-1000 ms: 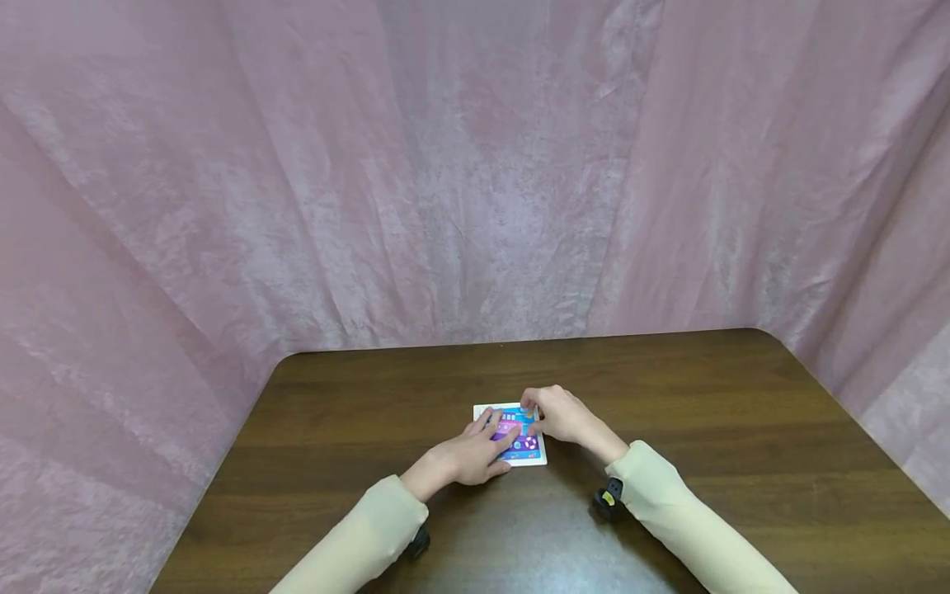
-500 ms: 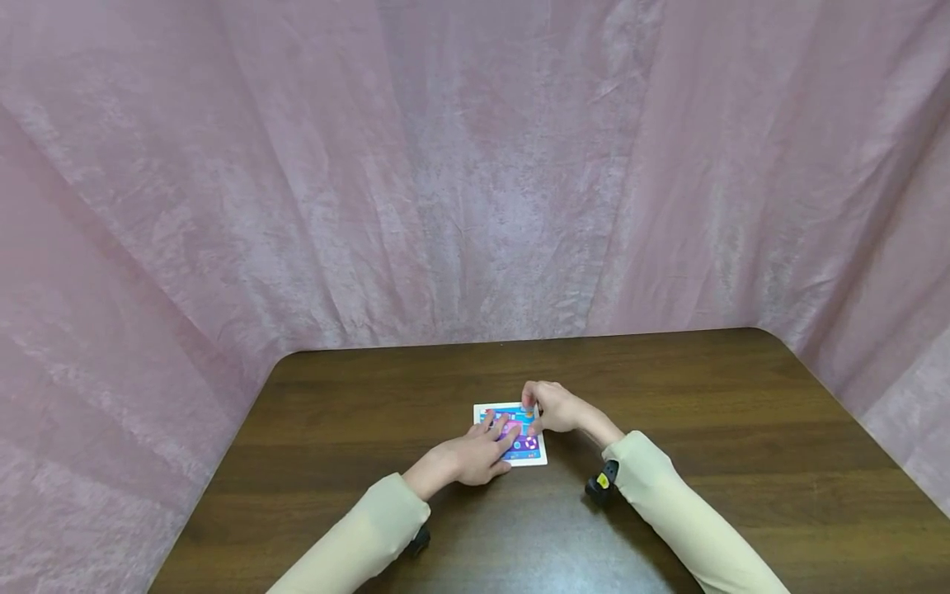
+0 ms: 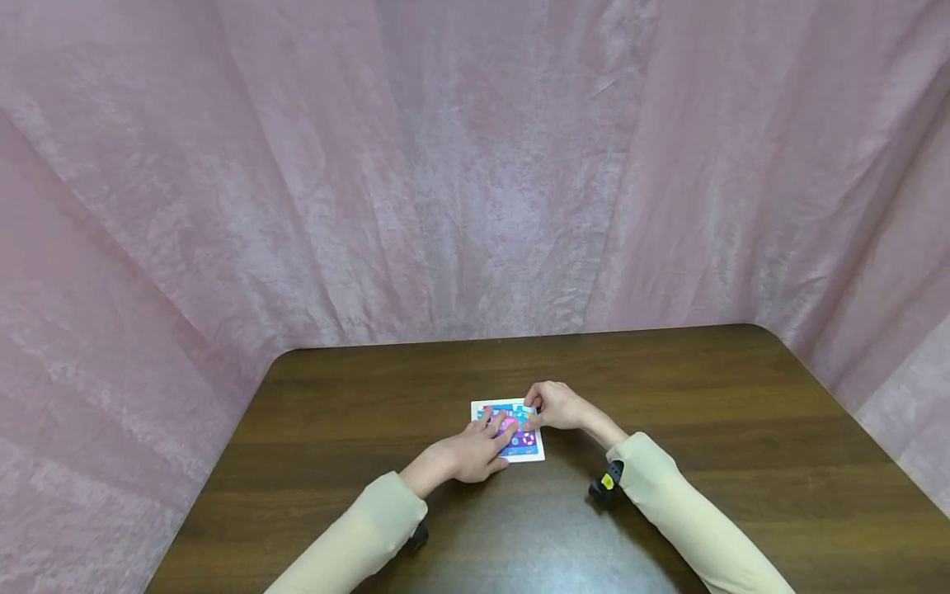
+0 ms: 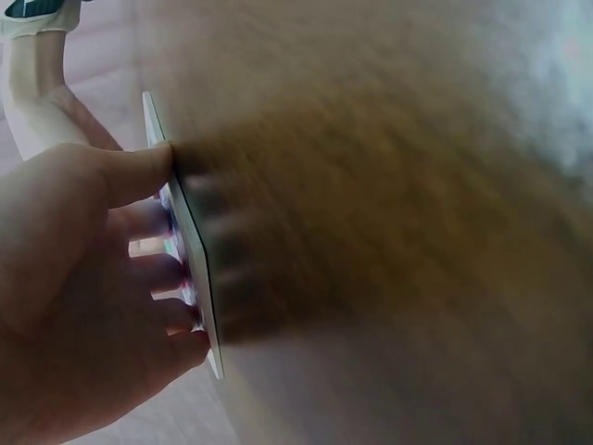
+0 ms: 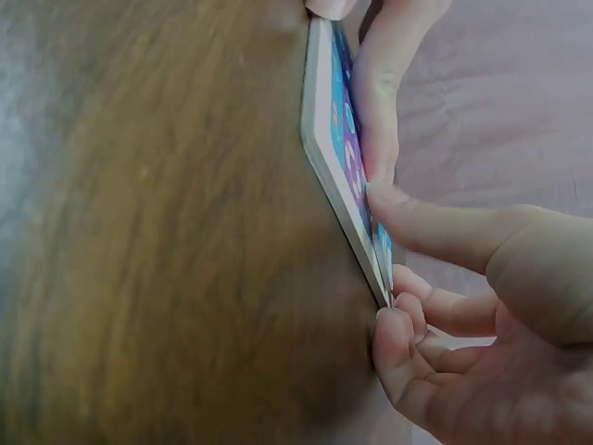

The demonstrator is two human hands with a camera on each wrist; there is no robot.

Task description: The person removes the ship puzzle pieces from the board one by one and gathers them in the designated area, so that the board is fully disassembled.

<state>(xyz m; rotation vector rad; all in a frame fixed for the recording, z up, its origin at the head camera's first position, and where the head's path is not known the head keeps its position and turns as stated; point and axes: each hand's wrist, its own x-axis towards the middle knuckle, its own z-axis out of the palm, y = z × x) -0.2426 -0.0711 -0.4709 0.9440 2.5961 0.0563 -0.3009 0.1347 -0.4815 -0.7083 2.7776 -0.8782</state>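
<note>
A small white-bordered puzzle board point(image 3: 528, 452) with a blue, purple and pink picture lies flat on the table. My left hand point(image 3: 475, 452) rests on its left part with the fingers spread, covering some of the picture. In the left wrist view, the fingertips press on the face of the board point(image 4: 200, 243) and the thumb is at its edge. At the far right corner, my right hand point(image 3: 561, 407) pinches a thin light-blue puzzle piece point(image 5: 383, 246) between thumb and curled fingers. That piece tilts slightly off the board; its far side is hidden by the fingers.
The brown wooden table point(image 3: 371, 388) has rounded back corners. A pink velvet curtain point(image 3: 460, 181) hangs behind it and along both sides. A black wrist device point(image 3: 604, 485) sits below the right sleeve, and another black device point(image 3: 417, 539) below the left.
The right hand's fingers have drawn together at the board's far right corner, where a pale patch now shows beside the thumb. The left hand has stayed in place on the board.
</note>
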